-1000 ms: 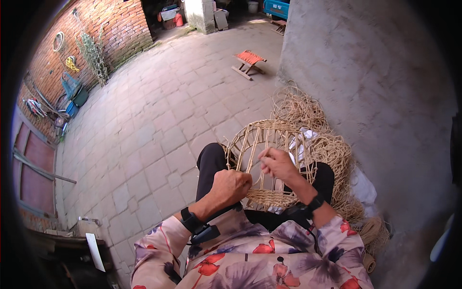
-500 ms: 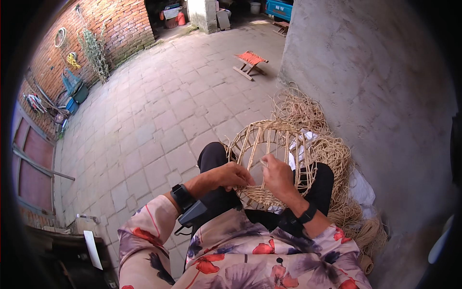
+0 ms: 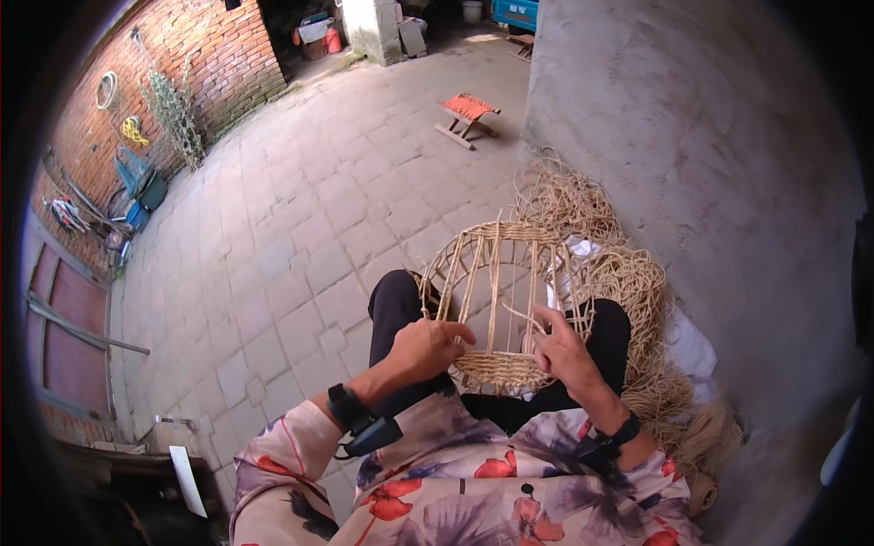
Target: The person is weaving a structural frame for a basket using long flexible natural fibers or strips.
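A half-woven straw basket frame rests on my lap, its upright ribs fanning away from me and a woven band at its near edge. My left hand grips the near left rim of the frame. My right hand pinches a straw strand among the ribs on the right side. Both wrists carry dark bands.
A heap of loose straw rope lies to my right against a grey concrete wall. A small orange folding stool stands on the paved yard ahead. A brick wall with bicycles and clutter runs along the left.
My left hand has shifted along the basket's near rim, and my left elbow swung out then back in. The right hand dropped lower among the ribs.
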The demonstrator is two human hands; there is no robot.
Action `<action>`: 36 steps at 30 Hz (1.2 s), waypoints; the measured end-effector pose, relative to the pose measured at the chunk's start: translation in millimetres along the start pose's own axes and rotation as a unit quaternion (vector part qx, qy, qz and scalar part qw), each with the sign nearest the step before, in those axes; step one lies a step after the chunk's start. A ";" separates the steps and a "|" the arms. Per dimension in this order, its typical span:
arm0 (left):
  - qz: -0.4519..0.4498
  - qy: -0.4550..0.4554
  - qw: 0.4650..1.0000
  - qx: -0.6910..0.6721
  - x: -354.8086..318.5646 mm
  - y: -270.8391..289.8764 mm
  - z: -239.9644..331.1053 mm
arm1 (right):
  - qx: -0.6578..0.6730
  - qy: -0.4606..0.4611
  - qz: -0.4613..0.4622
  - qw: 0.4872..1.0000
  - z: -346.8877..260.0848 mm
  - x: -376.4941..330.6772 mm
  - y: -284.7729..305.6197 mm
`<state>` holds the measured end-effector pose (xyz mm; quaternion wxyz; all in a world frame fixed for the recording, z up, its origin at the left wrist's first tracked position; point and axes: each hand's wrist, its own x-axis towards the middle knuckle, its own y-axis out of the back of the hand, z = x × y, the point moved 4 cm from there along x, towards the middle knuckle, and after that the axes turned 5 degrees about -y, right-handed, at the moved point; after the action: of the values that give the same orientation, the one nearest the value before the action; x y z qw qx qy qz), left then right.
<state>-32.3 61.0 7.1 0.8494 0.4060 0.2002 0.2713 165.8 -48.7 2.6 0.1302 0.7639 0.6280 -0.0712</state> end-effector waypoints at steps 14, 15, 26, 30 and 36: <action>0.068 -0.256 0.964 -0.011 17.2 -21.0 33.8 | 0.046 -0.014 0.033 0.998 11.6 -5.3 21.6; 0.079 -0.263 0.961 -0.008 19.1 -22.8 37.4 | 0.046 -0.013 0.034 0.998 13.7 -4.7 24.0; 0.134 -0.166 0.977 -0.007 29.1 -43.5 54.6 | 0.104 0.025 0.044 0.993 -6.4 46.3 37.6; 0.123 -0.160 0.979 0.020 33.3 -48.3 54.3 | -0.184 0.055 0.047 0.980 -6.9 70.2 22.1; 0.098 -0.182 0.978 0.009 31.0 -50.5 52.2 | -0.514 0.120 0.092 0.844 -1.1 61.8 -5.4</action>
<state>35.9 23.6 -6.2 0.8371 0.4741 0.0046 0.2729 172.8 10.8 -13.8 0.4339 0.6445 0.5119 0.3664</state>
